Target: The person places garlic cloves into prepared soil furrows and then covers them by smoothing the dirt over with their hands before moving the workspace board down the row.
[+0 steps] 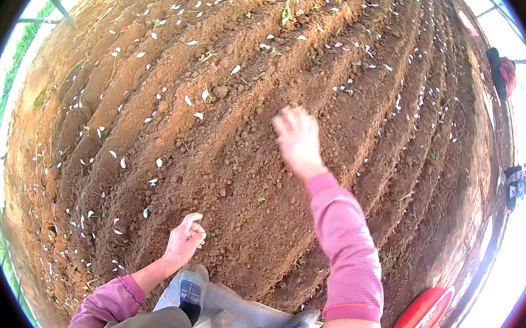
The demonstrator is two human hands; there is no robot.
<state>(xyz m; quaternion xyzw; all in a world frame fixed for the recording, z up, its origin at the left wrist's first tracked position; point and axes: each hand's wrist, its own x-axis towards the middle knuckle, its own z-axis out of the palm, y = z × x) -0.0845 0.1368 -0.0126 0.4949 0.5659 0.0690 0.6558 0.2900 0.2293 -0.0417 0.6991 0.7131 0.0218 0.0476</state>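
My left hand [186,241] hovers above the brown soil [241,208] near my shoe, its fingers curled and parted, with nothing visible in it. Farther forward and to the right, my right hand [297,136] is stretched over the furrowed soil; it is blurred, and I cannot tell whether it holds anything. Small white pieces that look like garlic cloves [159,162] lie scattered along the furrows to the left, ahead and to the right. One clove [145,212] rests on the soil left of my left hand.
A red basin [421,319] stands at the lower right. My shoes [192,287] are on a pale sheet or board [230,305], beside legs of what may be a stool. Metal poles [58,4] rise at the upper left. Dark and red cloth items [507,73] lie at the right edge.
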